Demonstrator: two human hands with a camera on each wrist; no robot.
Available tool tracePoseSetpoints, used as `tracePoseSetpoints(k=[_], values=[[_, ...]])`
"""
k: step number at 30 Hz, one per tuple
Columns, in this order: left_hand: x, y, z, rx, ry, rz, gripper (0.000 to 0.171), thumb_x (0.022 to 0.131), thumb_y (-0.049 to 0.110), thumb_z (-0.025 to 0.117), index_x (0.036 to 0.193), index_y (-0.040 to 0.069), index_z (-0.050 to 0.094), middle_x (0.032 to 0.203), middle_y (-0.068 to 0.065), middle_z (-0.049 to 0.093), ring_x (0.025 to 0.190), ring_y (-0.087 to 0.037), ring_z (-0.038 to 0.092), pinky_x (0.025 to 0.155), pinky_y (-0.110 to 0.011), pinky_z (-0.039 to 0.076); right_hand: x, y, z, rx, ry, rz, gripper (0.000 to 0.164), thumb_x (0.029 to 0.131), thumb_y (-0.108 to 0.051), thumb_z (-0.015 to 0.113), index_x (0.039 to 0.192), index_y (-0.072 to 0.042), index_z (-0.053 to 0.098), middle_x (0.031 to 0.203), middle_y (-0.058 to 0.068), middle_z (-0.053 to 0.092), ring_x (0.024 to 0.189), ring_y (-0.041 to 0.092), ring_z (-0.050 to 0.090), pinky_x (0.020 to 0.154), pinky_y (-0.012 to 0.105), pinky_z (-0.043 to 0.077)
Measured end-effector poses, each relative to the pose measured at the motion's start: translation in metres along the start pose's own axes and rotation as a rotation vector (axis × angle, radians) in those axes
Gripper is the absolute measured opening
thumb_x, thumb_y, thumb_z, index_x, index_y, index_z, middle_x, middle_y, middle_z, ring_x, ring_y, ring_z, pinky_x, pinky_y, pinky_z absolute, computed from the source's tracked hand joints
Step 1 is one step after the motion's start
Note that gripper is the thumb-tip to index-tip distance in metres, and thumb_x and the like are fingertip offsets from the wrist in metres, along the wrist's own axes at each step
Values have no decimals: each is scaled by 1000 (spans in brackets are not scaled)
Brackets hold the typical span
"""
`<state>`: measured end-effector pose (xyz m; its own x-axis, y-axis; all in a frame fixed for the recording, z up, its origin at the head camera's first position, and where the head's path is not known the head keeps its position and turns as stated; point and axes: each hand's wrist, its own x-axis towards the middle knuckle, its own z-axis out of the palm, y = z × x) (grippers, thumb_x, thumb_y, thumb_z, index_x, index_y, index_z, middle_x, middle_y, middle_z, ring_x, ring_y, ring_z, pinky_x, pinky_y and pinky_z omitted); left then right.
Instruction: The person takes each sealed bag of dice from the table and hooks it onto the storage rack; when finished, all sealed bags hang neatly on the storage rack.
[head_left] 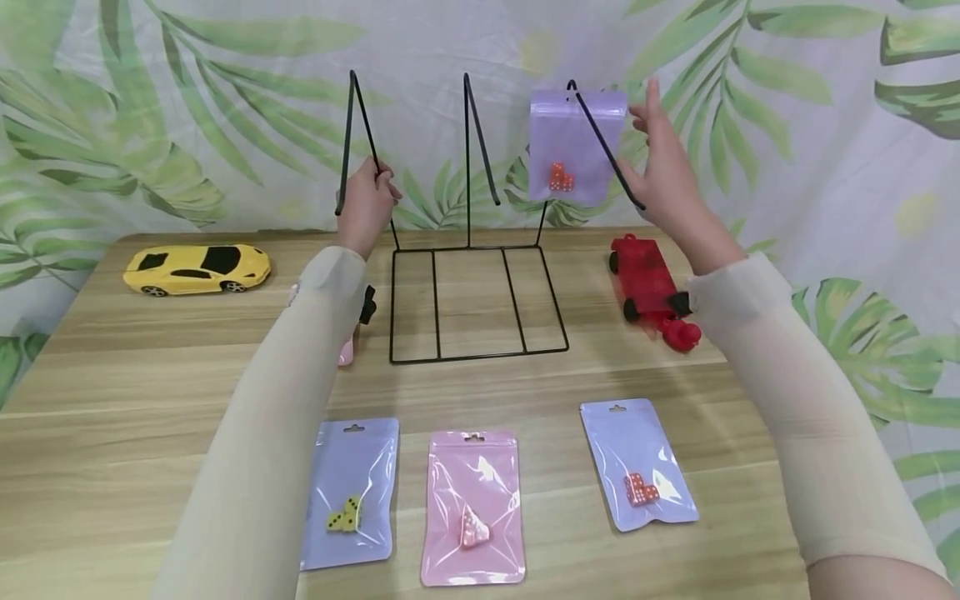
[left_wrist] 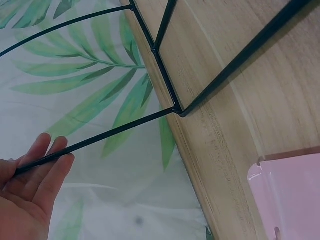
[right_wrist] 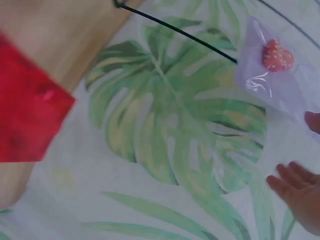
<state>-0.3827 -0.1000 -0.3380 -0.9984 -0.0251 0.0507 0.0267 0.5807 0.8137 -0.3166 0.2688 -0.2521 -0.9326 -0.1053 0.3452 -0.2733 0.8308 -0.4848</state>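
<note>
My left hand (head_left: pixel 367 204) holds the left upright of a black wire display rack (head_left: pixel 480 356), the rod lying between thumb and fingers in the left wrist view. On the rack's right hook hangs a purple zip bag (head_left: pixel 558 146) with orange dice in its lower part. Beside that bag's right edge is my right hand (head_left: pixel 667 167), fingers extended and apart. Its thumb is close to the bag in the right wrist view; whether they touch I cannot tell. The left and middle hooks carry nothing.
Three zip bags lie in front: bluish with yellow dice (head_left: pixel 371 462), pink with pale dice (head_left: pixel 474 458), bluish with orange dice (head_left: pixel 626 437). A yellow toy car (head_left: pixel 197 273) stands left, a red toy vehicle (head_left: pixel 645 279) right. Another pink packet (left_wrist: pixel 295 195) is partly hidden by my left sleeve.
</note>
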Motion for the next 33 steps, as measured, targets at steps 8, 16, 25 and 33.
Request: tracePoseSetpoints(k=[8, 16, 25, 33], values=[[2, -6, 0, 54, 14, 30, 40, 110, 32, 25, 134, 10, 49, 104, -4, 63, 91, -18, 60, 71, -28, 45, -114, 15, 21, -224, -467, -84, 74, 93, -11, 66, 154, 4, 26, 153, 31, 32, 135, 48, 37, 111, 60, 33], [0, -6, -1, 56, 5, 39, 41, 110, 32, 24, 134, 9, 48, 103, -4, 63, 91, -18, 60, 70, -28, 45, -193, 35, 39, -343, -819, -73, 61, 75, -39, 86, 119, -4, 62, 113, 9, 61, 105, 27, 56, 93, 46, 49], [-2, -4, -5, 56, -2, 38, 42, 110, 32, 23, 134, 8, 47, 99, -2, 61, 84, -15, 57, 68, -29, 44, -208, 44, 46, -296, -777, -43, 33, 78, -25, 84, 101, -9, 66, 96, 0, 62, 89, 17, 51, 81, 37, 47], [-5, -2, -5, 42, -13, 28, 41, 110, 31, 23, 133, 7, 46, 102, -5, 61, 86, -15, 57, 68, -29, 43, -212, 44, 40, -228, -667, -110, 7, 90, -10, 70, 96, -12, 68, 93, -1, 66, 87, 15, 57, 76, 35, 49]])
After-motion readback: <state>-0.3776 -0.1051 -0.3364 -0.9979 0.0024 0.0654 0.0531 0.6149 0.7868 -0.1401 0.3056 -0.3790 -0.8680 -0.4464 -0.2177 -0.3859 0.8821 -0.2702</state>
